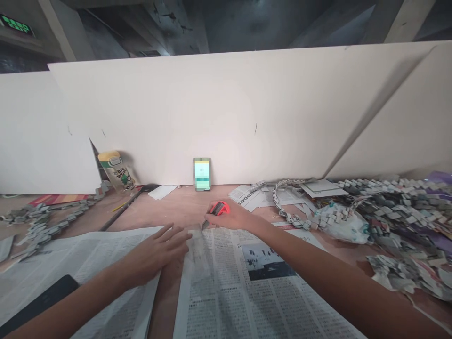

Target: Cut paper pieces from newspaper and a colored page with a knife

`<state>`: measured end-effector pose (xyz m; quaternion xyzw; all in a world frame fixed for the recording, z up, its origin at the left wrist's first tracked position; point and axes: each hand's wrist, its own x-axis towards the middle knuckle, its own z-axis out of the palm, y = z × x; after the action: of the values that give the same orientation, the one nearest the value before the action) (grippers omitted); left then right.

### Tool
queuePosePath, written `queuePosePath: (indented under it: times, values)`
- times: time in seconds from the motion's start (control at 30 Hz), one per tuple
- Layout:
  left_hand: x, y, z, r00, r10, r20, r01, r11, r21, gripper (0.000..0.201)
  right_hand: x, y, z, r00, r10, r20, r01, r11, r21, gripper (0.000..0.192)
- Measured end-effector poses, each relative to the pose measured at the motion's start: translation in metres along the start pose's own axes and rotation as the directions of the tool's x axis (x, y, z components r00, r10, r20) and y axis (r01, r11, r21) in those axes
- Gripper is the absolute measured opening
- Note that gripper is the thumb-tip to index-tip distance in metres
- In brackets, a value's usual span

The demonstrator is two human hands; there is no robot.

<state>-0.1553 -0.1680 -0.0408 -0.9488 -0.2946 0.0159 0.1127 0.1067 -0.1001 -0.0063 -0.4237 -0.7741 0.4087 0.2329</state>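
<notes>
While the newspaper sheet (226,306), thin, matte, faintly creased, spreads below the right hand (233,216), dragging could tear it. Left hand (158,252): fingers spread, nothing gripped, tips at a clear, flat strip (198,259) on its right; weak pressure might let that skid. Right hand: clamped on a hard red-and-black cutter (223,207); a slip could send it leftward into the other hand.
</notes>
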Motion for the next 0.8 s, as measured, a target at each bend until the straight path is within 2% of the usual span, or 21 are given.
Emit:
queuePosePath:
  times: [0.07, 0.13, 0.2, 0.3, 0.33, 0.37, 0.4, 0.47, 0.53, 0.63, 0.8]
  values:
    - [-0.007, -0.007, 0.005, 0.994, -0.100, 0.036, 0.101, 0.994, -0.028, 0.069, -0.006, -0.004, 0.001, 1.000, -0.021, -0.002, 0.021, 1.000, -0.009, 0.015]
    - [-0.008, -0.006, 0.008, 0.963, -0.266, 0.043, 0.269, 0.961, -0.065, 0.074, -0.011, -0.006, 0.004, 0.999, -0.035, -0.036, 0.033, 0.998, -0.044, 0.017]
    - [0.000, 0.004, 0.009, 0.912, -0.404, 0.061, 0.409, 0.902, -0.139, 0.067, -0.015, -0.004, 0.010, 0.995, -0.064, -0.082, 0.058, 0.995, -0.077, 0.017]
    - [0.022, 0.026, 0.008, 0.868, -0.490, 0.087, 0.495, 0.834, -0.243, 0.049, -0.019, 0.001, 0.021, 0.977, -0.171, -0.125, 0.158, 0.982, -0.106, 0.015]
    - [0.030, 0.032, 0.009, 0.835, -0.543, 0.091, 0.548, 0.803, -0.235, 0.052, -0.020, 0.002, 0.025, 0.969, -0.205, -0.136, 0.190, 0.975, -0.116, 0.014]
    - [0.038, 0.038, 0.010, 0.779, -0.618, 0.109, 0.625, 0.751, -0.213, 0.062, -0.022, 0.004, 0.028, 0.961, -0.234, -0.146, 0.217, 0.968, -0.126, 0.014]
    - [0.044, 0.041, 0.012, 0.756, -0.640, 0.137, 0.654, 0.731, -0.197, 0.074, -0.023, 0.004, 0.030, 0.954, -0.257, -0.155, 0.238, 0.962, -0.134, 0.013]
    - [0.051, 0.041, 0.015, 0.775, -0.611, 0.164, 0.633, 0.750, -0.193, 0.088, -0.025, 0.005, 0.032, 0.944, -0.288, -0.161, 0.266, 0.953, -0.145, 0.013]
    - [0.052, 0.035, 0.019, 0.815, -0.552, 0.179, 0.579, 0.786, -0.216, 0.092, -0.026, 0.006, 0.032, 0.941, -0.300, -0.158, 0.277, 0.949, -0.154, 0.012]
    - [0.047, 0.024, 0.022, 0.848, -0.496, 0.186, 0.529, 0.815, -0.237, 0.093, -0.024, 0.007, 0.032, 0.945, -0.284, -0.163, 0.262, 0.954, -0.145, 0.012]
    - [0.042, 0.018, 0.025, 0.869, -0.466, 0.164, 0.494, 0.837, -0.235, 0.089, -0.021, 0.011, 0.033, 0.948, -0.263, -0.181, 0.245, 0.962, -0.118, 0.013]
